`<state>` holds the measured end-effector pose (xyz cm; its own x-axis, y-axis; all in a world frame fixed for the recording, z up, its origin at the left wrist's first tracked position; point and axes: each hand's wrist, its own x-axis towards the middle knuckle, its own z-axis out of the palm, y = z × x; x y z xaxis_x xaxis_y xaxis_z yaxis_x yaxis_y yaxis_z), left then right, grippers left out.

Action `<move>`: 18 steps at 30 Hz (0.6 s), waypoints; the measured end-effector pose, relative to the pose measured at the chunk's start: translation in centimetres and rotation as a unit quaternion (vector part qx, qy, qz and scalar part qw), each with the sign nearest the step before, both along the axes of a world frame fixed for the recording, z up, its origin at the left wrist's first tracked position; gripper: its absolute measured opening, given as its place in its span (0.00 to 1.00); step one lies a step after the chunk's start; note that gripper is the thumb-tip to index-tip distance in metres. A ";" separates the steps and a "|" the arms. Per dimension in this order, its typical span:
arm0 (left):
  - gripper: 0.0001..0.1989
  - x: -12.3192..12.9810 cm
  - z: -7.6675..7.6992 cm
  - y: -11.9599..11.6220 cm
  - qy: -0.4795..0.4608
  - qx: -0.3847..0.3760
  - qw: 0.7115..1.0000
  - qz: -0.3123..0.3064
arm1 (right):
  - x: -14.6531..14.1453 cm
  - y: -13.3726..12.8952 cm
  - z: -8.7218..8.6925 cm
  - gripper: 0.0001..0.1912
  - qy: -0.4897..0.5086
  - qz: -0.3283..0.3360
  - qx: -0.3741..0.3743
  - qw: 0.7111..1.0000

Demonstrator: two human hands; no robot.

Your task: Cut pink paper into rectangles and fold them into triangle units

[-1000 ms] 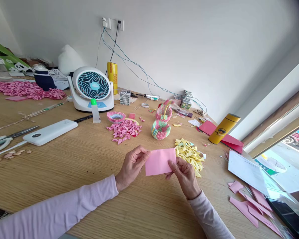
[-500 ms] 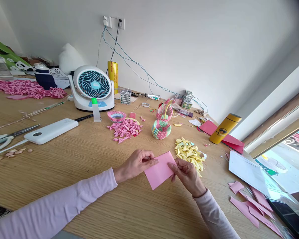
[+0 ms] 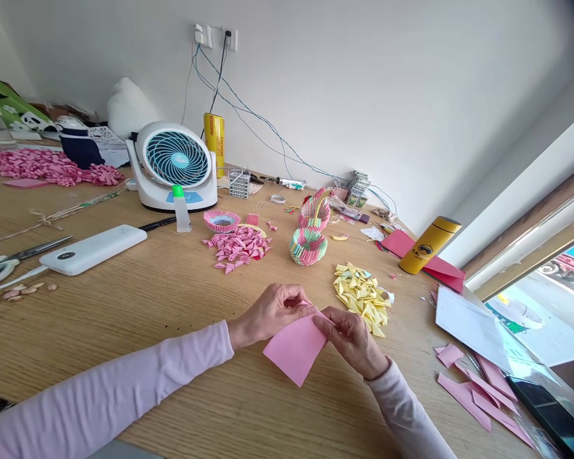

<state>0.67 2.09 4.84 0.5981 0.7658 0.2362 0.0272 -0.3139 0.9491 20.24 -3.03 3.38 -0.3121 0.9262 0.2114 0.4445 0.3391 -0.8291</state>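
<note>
A pink sheet of paper (image 3: 296, 347) is held above the wooden table (image 3: 210, 395) by both hands along its upper edge. My left hand (image 3: 277, 313) pinches the upper part between thumb and fingers. Close beside it, my right hand (image 3: 351, 338) grips the upper right corner. The sheet hangs down toward me and curves a little. Behind my right hand lies a pile of yellow folded paper pieces (image 3: 361, 294). Pink folded pieces (image 3: 236, 247) are heaped farther left, near a pink paper bowl (image 3: 222, 220). A folded-paper basket (image 3: 309, 245) stands between the piles.
At the left are a white fan (image 3: 176, 162), a small green-capped bottle (image 3: 182, 213), a white power bank (image 3: 95, 248) and scissors (image 3: 23, 254). A yellow cylinder (image 3: 429, 245), pink paper strips (image 3: 476, 392) and a dark phone (image 3: 545, 411) are on the right.
The hands have come closer together at the sheet's upper edge. The sheet now hangs lower and bends, where it was flatter before. The view has shifted slightly.
</note>
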 end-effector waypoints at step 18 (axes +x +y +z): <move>0.15 -1.0 -0.5 -0.1 0.004 -0.024 1.000 -0.008 | -0.4 0.0 0.4 0.22 -0.009 0.006 -0.006 1.000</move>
<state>-0.30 1.98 4.39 0.6124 0.7661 0.1950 0.0291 -0.2684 0.9629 19.85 -3.07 3.75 -0.3268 0.9251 0.1934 0.4560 0.3336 -0.8251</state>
